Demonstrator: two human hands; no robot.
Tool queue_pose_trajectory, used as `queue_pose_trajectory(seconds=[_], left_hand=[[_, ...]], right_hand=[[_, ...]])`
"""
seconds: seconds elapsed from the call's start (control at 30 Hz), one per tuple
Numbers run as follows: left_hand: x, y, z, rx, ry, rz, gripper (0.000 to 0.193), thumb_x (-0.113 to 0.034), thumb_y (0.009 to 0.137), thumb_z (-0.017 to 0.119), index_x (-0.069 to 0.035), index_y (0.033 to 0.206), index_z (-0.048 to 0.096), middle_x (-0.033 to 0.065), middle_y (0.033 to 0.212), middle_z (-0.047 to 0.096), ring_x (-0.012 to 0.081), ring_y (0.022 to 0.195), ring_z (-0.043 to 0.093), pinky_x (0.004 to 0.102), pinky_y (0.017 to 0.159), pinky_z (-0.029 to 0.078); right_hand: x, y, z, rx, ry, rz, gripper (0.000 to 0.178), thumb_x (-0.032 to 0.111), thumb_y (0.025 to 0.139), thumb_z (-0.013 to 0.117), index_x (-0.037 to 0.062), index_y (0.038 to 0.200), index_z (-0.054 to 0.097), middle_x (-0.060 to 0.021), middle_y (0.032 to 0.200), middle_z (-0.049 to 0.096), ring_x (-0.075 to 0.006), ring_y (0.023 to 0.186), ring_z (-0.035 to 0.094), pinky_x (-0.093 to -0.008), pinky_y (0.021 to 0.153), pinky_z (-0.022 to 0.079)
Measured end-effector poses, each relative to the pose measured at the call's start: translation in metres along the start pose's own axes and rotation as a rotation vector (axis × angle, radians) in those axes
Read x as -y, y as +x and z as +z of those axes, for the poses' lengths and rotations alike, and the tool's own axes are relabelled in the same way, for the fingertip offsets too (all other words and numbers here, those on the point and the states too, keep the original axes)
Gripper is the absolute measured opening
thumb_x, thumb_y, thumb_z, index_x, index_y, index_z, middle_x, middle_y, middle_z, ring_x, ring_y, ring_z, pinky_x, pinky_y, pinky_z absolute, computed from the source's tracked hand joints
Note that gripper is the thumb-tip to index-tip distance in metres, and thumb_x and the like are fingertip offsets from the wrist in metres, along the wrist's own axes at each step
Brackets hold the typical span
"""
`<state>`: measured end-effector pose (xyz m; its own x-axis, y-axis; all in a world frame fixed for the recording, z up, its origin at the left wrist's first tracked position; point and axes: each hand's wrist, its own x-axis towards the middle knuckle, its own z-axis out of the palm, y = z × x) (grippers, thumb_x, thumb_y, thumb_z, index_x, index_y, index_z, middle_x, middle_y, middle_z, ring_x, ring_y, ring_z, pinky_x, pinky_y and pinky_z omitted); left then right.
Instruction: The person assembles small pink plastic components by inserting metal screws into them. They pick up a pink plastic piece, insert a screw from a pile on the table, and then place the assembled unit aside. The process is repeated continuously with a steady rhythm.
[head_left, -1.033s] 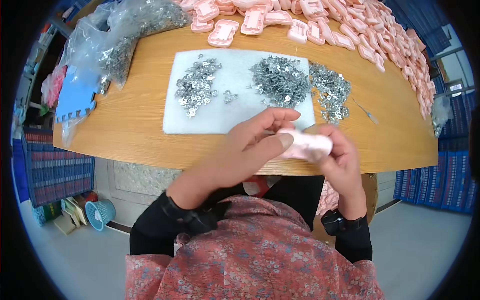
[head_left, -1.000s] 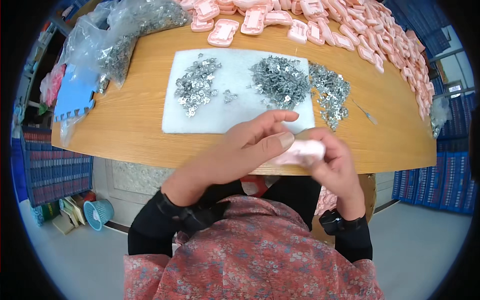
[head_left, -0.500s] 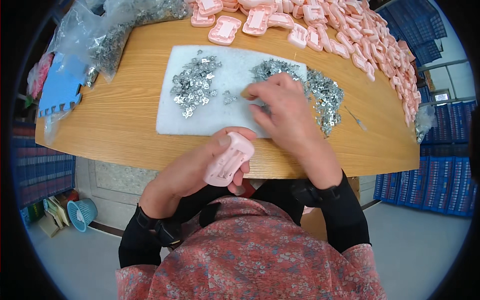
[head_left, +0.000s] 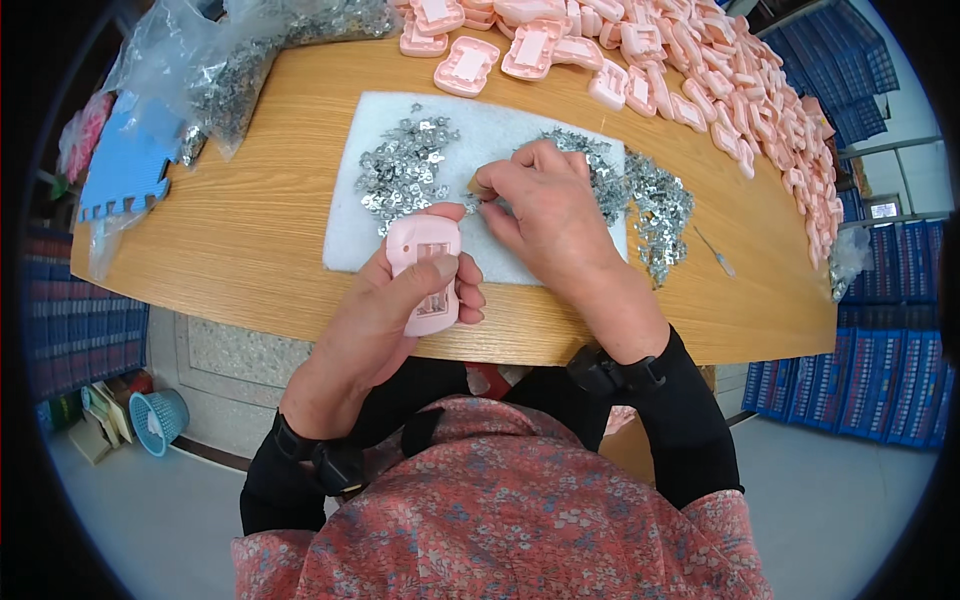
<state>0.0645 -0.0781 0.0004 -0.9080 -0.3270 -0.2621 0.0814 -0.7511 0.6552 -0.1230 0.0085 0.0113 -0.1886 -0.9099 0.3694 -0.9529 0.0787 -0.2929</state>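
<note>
Near the front edge of the wooden surface point(head_left: 250, 250), the left hand point(head_left: 375, 305) clasps a pink casing point(head_left: 425, 248) while the right hand point(head_left: 555, 205), thumb and forefinger close together (pinching one, I cannot tell), seemingly selects metal pieces point(head_left: 470, 209), calling next for precision.

Counter point(head_left: 270, 190): wood-grain top, smooth, soft sheen. White pad point(head_left: 490, 115), centre of frame: fibrous, matt, slightly fuzzy. Small metal parts point(head_left: 405, 165) heaped on it: bare silvery metal, glossy, bright glints. Pink casing point(head_left: 422, 234), centre: moulded plastic, smooth, satin; metallic shine within its recess. Casing pile point(head_left: 745, 110), upper right: like plastic, low gloss. Bag point(head_left: 165, 60), upper left: clear film, crinkled, shiny. Interlocking mat point(head_left: 125, 165), left: blue, foam-like, matt. Wastebasket point(head_left: 160, 425), lower left: perforated plastic. Floral garment point(head_left: 500, 510), lower centre: printed cloth, matt. Black sleeve point(head_left: 698, 440), lower right: close-fitting cloth, matt.
</note>
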Motion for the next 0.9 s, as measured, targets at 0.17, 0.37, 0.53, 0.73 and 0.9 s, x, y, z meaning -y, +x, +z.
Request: queue_pose_trajectory(seconds=[0.17, 0.37, 0.53, 0.73, 0.9], left_hand=[[-0.001, 0.003, 0.0, -0.046, -0.013, 0.049, 0.051, -0.012, 0.095, 0.06, -0.004, 0.142, 0.04, 0.009, 0.094, 0.063, 0.0186, 0.082, 0.065, 0.0336, 0.075, 0.056], [-0.004, 0.019, 0.011, -0.087, -0.069, -0.031, 0.055, -0.01, 0.092, 0.066, -0.006, 0.141, 0.042, 0.0085, 0.097, 0.062, 0.0183, 0.082, 0.065, 0.0338, 0.073, 0.056], [-0.001, 0.022, 0.015, 0.001, -0.106, -0.044, 0.053, -0.005, 0.091, 0.065, -0.007, 0.14, 0.043, 0.0068, 0.101, 0.059, 0.0178, 0.081, 0.065, 0.0325, 0.072, 0.056], [0.009, 0.023, 0.024, -0.006, 0.222, 0.112, 0.049, -0.003, 0.091, 0.063, -0.006, 0.137, 0.047, 0.0051, 0.1, 0.059, 0.0133, 0.081, 0.062, 0.0274, 0.073, 0.053], [0.016, 0.024, 0.027, 0.019, 0.327, 0.166, 0.049, -0.003, 0.09, 0.064, -0.005, 0.136, 0.047, 0.004, 0.097, 0.06, 0.0124, 0.08, 0.062, 0.0271, 0.073, 0.052]], right_hand=[[-0.002, -0.002, -0.006, -0.092, 0.103, 0.002, 0.016, 0.007, 0.075, 0.073, 0.0114, 0.089, 0.067, -0.002, 0.078, 0.06, -0.0228, 0.088, 0.058, -0.0384, 0.081, 0.038], [0.029, -0.017, -0.035, -0.168, 0.073, -0.131, 0.02, 0.006, 0.071, 0.076, 0.0108, 0.087, 0.065, 0.0001, 0.078, 0.062, -0.0227, 0.089, 0.058, -0.039, 0.08, 0.041], [0.028, -0.028, -0.043, -0.165, 0.056, -0.198, 0.025, 0.006, 0.068, 0.079, 0.0094, 0.09, 0.066, -0.0024, 0.083, 0.064, -0.0247, 0.09, 0.059, -0.0382, 0.079, 0.045], [0.03, -0.044, -0.042, -0.049, 0.605, 0.373, 0.023, 0.005, 0.082, 0.074, 0.005, 0.101, 0.063, -0.0053, 0.086, 0.065, -0.0143, 0.077, 0.061, -0.0269, 0.072, 0.048], [0.024, -0.051, -0.042, 0.046, 1.155, 0.693, 0.023, 0.006, 0.089, 0.07, 0.0022, 0.109, 0.059, 0.0003, 0.09, 0.065, -0.0029, 0.079, 0.057, -0.0204, 0.072, 0.046]])
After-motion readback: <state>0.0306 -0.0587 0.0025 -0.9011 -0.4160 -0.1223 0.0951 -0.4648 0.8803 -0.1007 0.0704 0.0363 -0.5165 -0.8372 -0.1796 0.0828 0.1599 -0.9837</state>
